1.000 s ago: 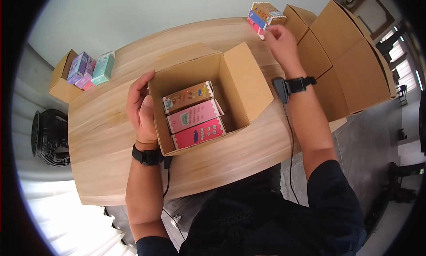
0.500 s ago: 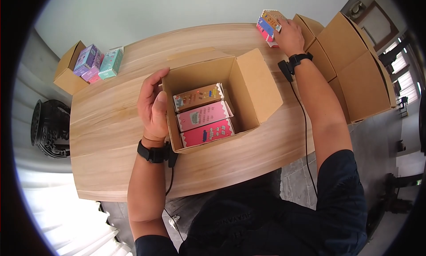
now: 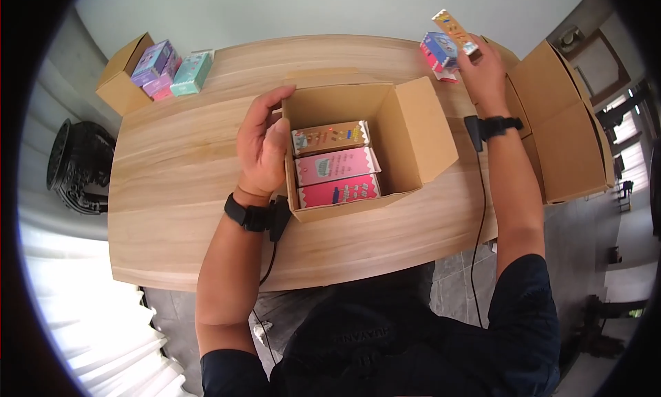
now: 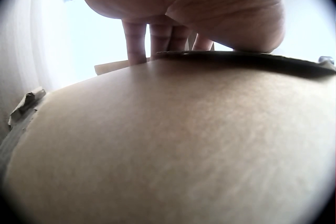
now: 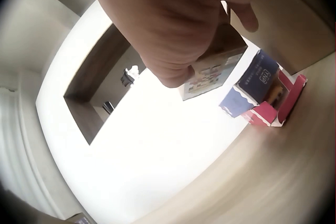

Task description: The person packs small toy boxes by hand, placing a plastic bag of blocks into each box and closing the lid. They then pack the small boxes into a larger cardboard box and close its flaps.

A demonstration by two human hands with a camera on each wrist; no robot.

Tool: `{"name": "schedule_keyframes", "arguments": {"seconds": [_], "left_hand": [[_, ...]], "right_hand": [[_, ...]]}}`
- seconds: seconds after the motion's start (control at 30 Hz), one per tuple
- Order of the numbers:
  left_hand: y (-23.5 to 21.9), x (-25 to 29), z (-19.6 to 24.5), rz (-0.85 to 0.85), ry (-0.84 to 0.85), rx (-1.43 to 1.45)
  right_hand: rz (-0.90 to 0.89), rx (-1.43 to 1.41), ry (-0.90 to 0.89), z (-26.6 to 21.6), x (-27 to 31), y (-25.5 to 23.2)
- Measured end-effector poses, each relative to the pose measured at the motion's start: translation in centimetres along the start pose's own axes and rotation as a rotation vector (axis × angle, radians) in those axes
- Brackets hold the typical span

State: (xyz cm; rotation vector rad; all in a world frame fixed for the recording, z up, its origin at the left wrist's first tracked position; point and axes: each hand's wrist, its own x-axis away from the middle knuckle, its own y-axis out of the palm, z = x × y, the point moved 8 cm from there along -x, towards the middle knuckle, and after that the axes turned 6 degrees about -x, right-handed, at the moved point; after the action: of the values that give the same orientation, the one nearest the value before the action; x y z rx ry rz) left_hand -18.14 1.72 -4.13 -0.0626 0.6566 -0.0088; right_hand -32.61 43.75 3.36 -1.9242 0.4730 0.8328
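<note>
An upright cardboard box has its top facing me, with a brown, a light pink and a deep pink small carton lying inside. My left hand rests against its left wall, thumb at the rim and fingers reaching toward the far corner; the left wrist view shows the palm at the cardboard edge. At the back right my right hand grips a brown patterned carton, tilted above a blue carton stacked on a pink one.
Large cardboard boxes stand on the right, close to my right forearm. At the back left are an open cardboard box, purple cartons and a mint carton. Cables hang from both wrist cameras. The wooden table has a curved edge.
My right hand has reached the stack, taken its top brown carton and lifted it off the blue one. The left hand stays against the cardboard box. The head view has shifted.
</note>
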Motion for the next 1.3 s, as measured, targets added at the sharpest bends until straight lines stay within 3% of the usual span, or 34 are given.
{"name": "schedule_keyframes", "arguments": {"seconds": [0.07,0.13,0.2,0.27,0.4,0.5,0.6,0.7,0.8,0.9,0.97,1.1,1.2,1.23,1.3], "left_hand": [[0.3,-0.1,0.3,0.001,0.020,0.008],[0.4,-0.2,0.4,0.017,0.054,0.002],[0.4,-0.2,0.4,0.020,0.063,-0.007],[0.3,-0.2,0.3,0.025,0.054,-0.022],[0.2,-0.3,0.0,0.005,0.069,-0.040],[0.3,-0.2,0.5,0.006,0.066,-0.022],[0.3,-0.2,0.6,0.021,0.087,-0.031],[0.3,-0.2,0.3,0.044,0.067,-0.034],[0.5,-0.2,0.5,0.054,0.108,-0.001],[0.4,-0.2,0.7,0.060,0.107,-0.020],[0.3,-0.2,0.9,0.051,0.088,-0.067],[-0.2,-0.2,0.3,0.028,0.102,-0.075],[-0.1,-0.6,-2.4,0.092,-0.154,0.340],[0.0,-0.5,-3.1,0.064,-0.271,0.493],[0.2,-0.6,-3.5,0.040,-0.342,0.606]], "right_hand": [[-0.037,-0.207,0.055,-2.8,0.0,-2.3],[-0.068,-0.667,0.076,-7.2,0.7,-5.0],[-0.215,-0.654,-0.002,-12.2,1.0,-8.3],[-0.322,-0.556,-0.204,-18.6,2.2,-11.1],[-0.620,-0.235,-0.582,-28.0,6.3,-11.3],[-0.620,-0.068,-0.569,-30.3,9.1,-8.6],[-0.509,0.010,-0.646,-31.6,10.2,-6.6],[-0.522,-0.032,-0.664,-32.4,11.0,-6.2],[-0.563,-0.150,-0.657,-32.7,11.4,-6.1],[-0.599,-0.271,-0.539,-31.3,10.5,-6.6],[-0.374,-0.372,-0.419,-28.9,8.6,-7.6],[-0.079,-0.724,0.243,-17.8,6.9,-7.0],[-0.163,-1.086,0.512,-10.6,8.1,-1.7],[-0.203,-1.111,0.502,-9.1,9.1,0.5],[-0.276,-1.162,0.482,-7.4,11.1,4.1]]}}
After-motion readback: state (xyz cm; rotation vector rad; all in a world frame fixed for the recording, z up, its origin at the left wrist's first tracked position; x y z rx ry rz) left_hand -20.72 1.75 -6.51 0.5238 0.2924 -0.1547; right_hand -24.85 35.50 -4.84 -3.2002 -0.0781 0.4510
